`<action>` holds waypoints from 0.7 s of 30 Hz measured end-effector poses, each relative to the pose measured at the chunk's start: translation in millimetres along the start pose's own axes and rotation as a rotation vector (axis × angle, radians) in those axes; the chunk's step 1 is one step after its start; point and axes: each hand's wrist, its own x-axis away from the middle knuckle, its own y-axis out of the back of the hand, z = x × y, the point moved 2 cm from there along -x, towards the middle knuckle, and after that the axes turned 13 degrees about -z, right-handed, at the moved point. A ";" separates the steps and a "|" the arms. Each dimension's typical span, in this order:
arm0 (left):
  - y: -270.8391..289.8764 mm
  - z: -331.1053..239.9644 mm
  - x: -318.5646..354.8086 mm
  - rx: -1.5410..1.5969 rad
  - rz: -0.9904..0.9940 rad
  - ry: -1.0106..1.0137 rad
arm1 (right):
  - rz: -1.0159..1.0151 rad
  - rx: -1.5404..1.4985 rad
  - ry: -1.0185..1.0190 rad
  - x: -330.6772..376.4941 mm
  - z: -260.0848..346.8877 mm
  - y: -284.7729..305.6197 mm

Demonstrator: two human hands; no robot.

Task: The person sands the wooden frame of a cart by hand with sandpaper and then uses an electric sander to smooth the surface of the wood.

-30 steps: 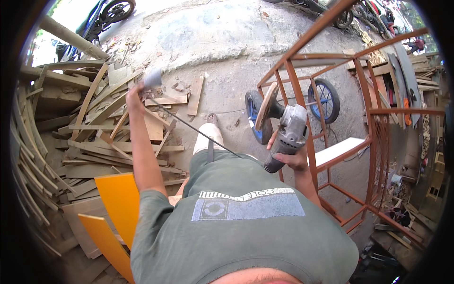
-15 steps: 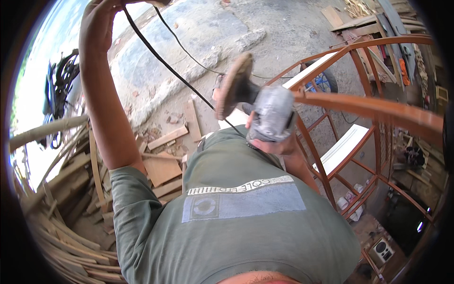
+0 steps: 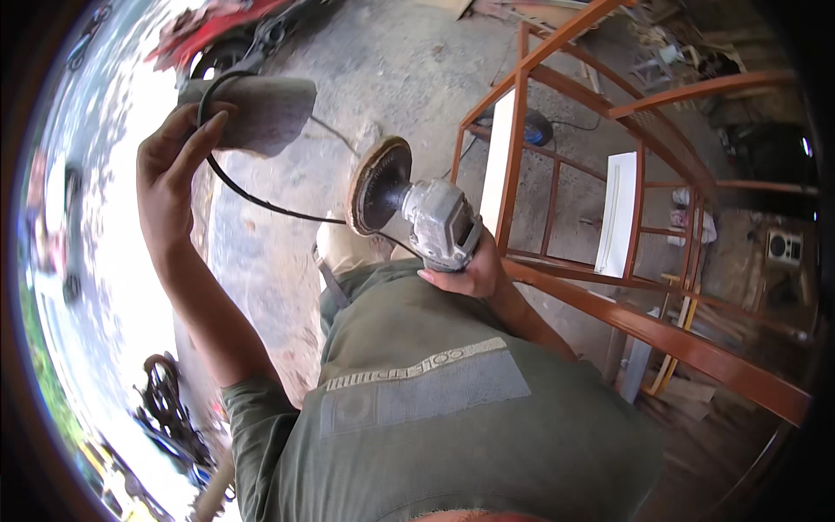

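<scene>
- An open reddish-brown frame of straight bars (image 3: 661, 335) is filling the right half of the frame, one thick bar running from beside the right forearm toward the lower right edge.
- A black flexible cable (image 3: 270, 207) is crossing the space between the two hands, curving over the sheet at upper left and passing close by the disc.
- A red vehicle (image 3: 217, 30) is standing at the upper left, a dark motorcycle (image 3: 170, 409) is showing at the lower left, and a small pale box with round dark fronts (image 3: 784, 247) is sitting at the far right.
- Two flat white panels (image 3: 617, 213) are showing among the bars, and one dark tyre with a blue hub (image 3: 532, 129) is showing behind them.
- One grey metal power tool (image 3: 439, 222) is carrying one round brown-edged disc (image 3: 378, 187); one curved grey sheet (image 3: 265, 111) is showing at upper left.
- The right hand (image 3: 474, 274) is gripping the tool's body near the centre, the disc pointing leftward.
- The left hand (image 3: 174, 152) is pinching the sheet between thumb and fingers, well apart from the tool; whether it is also gripping the cable, I cannot tell.
</scene>
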 end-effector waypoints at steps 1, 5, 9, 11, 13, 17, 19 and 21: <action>-1.8 -6.8 -44.0 0.039 0.034 -0.017 | -0.059 -0.003 0.044 -30.3 6.5 -7.1; -42.7 -10.5 -126.3 0.128 0.230 0.003 | -0.347 -0.086 0.093 -67.1 9.8 -16.7; -72.1 4.4 -191.3 0.133 0.455 -0.155 | -0.560 -0.065 0.188 -101.8 -1.7 -31.7; -83.7 5.1 -227.6 0.171 0.532 -0.179 | -0.610 -0.033 0.145 -117.0 -22.0 -36.8; -83.6 10.1 -264.1 0.205 0.598 -0.233 | -0.677 -0.093 0.146 -147.5 -35.4 -51.5; -91.4 22.7 -372.0 0.213 0.761 -0.191 | -0.954 -0.171 0.106 -224.7 -25.6 -101.8; -105.0 13.6 -406.3 0.256 0.829 -0.233 | -1.003 -0.255 0.129 -245.7 -21.9 -119.2; -122.1 7.6 -435.9 0.289 0.917 -0.229 | -1.083 -0.227 0.153 -259.7 -18.6 -136.0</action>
